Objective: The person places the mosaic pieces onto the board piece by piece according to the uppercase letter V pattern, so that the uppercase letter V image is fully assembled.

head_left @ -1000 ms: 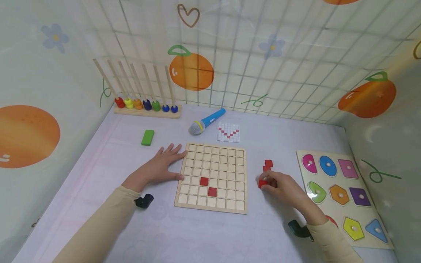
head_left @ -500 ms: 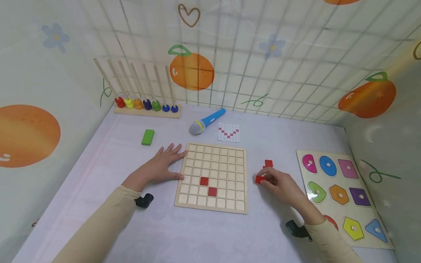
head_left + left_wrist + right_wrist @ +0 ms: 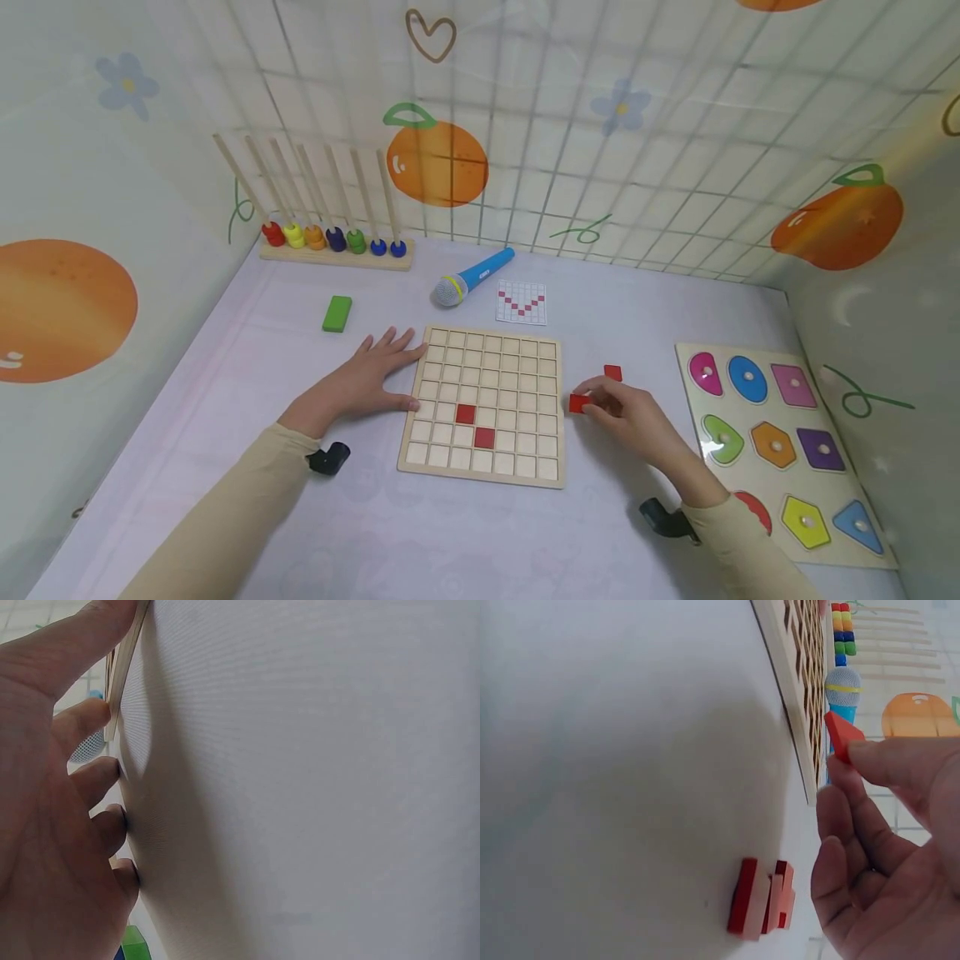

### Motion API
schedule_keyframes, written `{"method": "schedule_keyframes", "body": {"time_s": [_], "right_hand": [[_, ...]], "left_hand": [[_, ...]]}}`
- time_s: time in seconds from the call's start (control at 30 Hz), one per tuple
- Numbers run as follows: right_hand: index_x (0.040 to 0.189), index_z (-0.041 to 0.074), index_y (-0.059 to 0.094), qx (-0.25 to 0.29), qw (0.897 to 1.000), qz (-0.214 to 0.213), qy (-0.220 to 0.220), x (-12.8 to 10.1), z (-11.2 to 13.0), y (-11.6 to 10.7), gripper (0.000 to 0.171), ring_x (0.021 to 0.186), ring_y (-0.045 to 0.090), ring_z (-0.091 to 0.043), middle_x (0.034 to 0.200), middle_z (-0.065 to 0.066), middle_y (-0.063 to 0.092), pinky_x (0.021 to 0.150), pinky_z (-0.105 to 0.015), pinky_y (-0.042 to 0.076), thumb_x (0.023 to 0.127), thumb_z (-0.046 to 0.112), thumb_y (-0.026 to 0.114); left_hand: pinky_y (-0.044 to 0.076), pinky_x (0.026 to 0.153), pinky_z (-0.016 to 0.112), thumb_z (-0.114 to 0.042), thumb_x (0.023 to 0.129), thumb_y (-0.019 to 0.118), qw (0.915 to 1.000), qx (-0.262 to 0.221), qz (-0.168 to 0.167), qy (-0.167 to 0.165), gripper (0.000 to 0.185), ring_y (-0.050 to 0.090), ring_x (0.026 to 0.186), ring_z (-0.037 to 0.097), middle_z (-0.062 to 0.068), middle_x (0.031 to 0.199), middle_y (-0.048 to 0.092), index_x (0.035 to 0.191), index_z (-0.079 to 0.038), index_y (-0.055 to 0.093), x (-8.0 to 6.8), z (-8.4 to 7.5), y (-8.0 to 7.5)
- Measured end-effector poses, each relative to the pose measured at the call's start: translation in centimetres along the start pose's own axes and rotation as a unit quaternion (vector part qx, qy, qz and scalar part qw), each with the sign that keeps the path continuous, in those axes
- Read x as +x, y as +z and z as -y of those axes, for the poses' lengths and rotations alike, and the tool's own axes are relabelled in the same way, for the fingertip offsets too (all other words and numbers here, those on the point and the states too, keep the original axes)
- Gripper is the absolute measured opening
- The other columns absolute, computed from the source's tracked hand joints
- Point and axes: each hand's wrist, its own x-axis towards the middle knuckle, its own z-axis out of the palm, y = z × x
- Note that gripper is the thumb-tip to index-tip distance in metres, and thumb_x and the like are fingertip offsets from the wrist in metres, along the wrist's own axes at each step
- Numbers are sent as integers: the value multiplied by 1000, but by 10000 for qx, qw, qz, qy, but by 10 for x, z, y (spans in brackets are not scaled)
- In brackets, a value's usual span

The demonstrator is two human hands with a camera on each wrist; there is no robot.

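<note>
- We see the right hand (image 3: pixel 630 417) has lifted a red tile (image 3: pixel 579 403) leftward, pinching it just beside the grid board (image 3: pixel 551 475).
- The left hand (image 3: pixel 363 385), fingers flat, still steadies the board's left edge; placing seems next.

Microphone (image 3: pixel 471 278) behind grid board (image 3: pixel 525 467)

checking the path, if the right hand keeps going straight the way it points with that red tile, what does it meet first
Probably the right edge of the wooden grid board. The right hand pinches a red tile and points left toward it, with only bare table between. The tile seems lifted, so it may pass over the rim.
</note>
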Motion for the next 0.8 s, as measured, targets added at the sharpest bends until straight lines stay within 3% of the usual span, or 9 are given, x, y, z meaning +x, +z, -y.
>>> {"method": "schedule_keyframes", "body": {"time_s": [0.17,0.47,0.8], "right_hand": [[114,17,71,48,10000,-3,83,4,5,3,24,81,58,-17,93,5,69,69,-23,54,92,12,76],[115,15,73,151,9998,81,-100,11,18,11,25,87,64,-15,100,5,73,78,-30,58,90,13,78],[115,17,73,329,9991,201,-197,19,33,22,25,87,65,-13,102,7,73,78,-27,59,91,14,78]], "left_hand": [[-3,126,55,-61,82,77,10000,-7,-9,-20,98,0,156,35,7,170,12,161,-22,33,1,1,1],[-3,126,55,-61,83,76,10000,19,-31,10,98,0,156,35,8,170,12,161,-22,32,0,2,1],[-3,126,54,-63,82,76,10000,13,-53,5,99,0,156,34,7,170,12,161,-23,32,1,3,3]]}}
